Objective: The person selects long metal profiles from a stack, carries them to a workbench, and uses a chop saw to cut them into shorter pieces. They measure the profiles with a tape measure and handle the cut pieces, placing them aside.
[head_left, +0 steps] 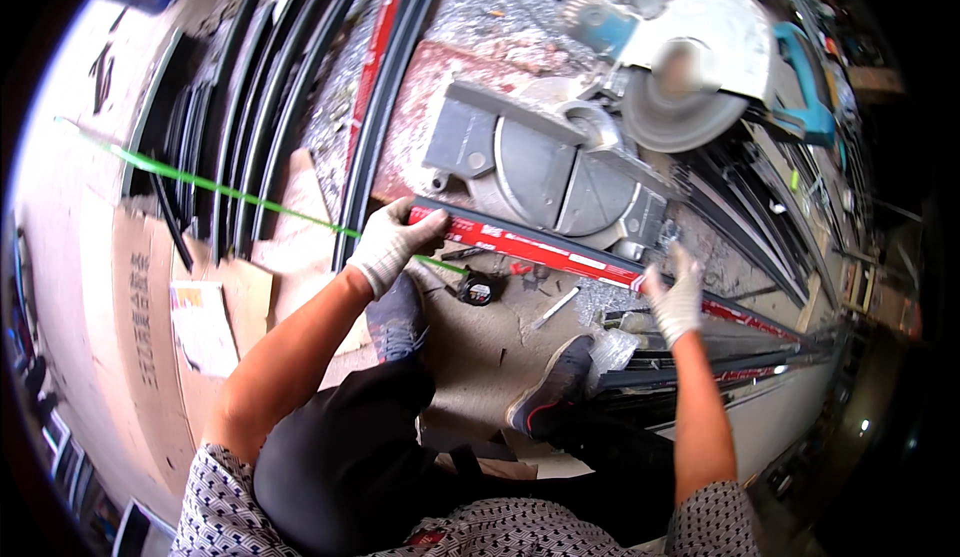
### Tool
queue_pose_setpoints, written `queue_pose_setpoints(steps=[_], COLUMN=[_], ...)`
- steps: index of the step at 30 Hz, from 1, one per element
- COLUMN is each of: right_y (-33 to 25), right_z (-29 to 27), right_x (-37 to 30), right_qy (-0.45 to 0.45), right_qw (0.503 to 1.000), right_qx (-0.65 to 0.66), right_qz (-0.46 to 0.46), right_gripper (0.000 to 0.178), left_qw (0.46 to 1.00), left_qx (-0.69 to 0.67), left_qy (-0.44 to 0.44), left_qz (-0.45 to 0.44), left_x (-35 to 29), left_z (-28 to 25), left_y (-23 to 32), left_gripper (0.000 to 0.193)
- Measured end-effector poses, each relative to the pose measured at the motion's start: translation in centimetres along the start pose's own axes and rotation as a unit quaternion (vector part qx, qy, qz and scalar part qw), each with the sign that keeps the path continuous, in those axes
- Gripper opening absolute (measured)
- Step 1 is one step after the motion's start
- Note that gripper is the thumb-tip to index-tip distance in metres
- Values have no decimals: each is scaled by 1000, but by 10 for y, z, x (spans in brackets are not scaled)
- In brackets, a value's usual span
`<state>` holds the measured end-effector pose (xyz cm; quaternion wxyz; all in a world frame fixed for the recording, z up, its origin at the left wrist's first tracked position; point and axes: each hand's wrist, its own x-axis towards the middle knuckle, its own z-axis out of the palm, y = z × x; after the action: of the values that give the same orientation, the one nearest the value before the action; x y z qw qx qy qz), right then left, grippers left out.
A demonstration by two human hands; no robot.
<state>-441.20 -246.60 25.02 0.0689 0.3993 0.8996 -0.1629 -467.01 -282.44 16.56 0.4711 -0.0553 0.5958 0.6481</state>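
Both my hands wear white work gloves. My left hand (388,245) is closed on the near left end of a long dark metal profile (540,249) with red printed film along one side. Farther along it, my right hand (677,295) grips the same profile, fingers partly blurred. The profile runs on past that hand to the right, lying just in front of a grey miter saw base (535,172). Above the base, the saw's round blade (683,107) is raised under its white guard. A tape measure (480,288) lies below the profile, beside a white marker pen (560,304).
A green tape blade (230,192) stretches leftward across the floor. Several dark profiles (265,87) lie at the left, with more stacked (745,212) at the right. Cardboard (145,307) covers the left floor. My shoes (397,319) stand near the tape measure. Metal shavings (490,22) surround the saw.
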Motion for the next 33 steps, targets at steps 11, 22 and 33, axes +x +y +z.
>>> queue_pose_setpoints(steps=[11, 22, 33], right_y=[6, 3, 10], right_z=[45, 19, 12], right_x=[-14, -19, -18], right_qy=[-17, -23, -15], right_qw=[974, 971, 971], right_qx=[-120, -113, -89], right_qz=[-194, -208, -222], right_gripper=[78, 71, 69], left_qw=[998, 979, 954], left_qx=[-28, -89, -210], left_qy=[-32, -165, -203], left_qz=[46, 84, 62], left_x=[-36, -59, -52], left_z=[14, 2, -9], left_y=[20, 43, 17], left_gripper=[29, 52, 32])
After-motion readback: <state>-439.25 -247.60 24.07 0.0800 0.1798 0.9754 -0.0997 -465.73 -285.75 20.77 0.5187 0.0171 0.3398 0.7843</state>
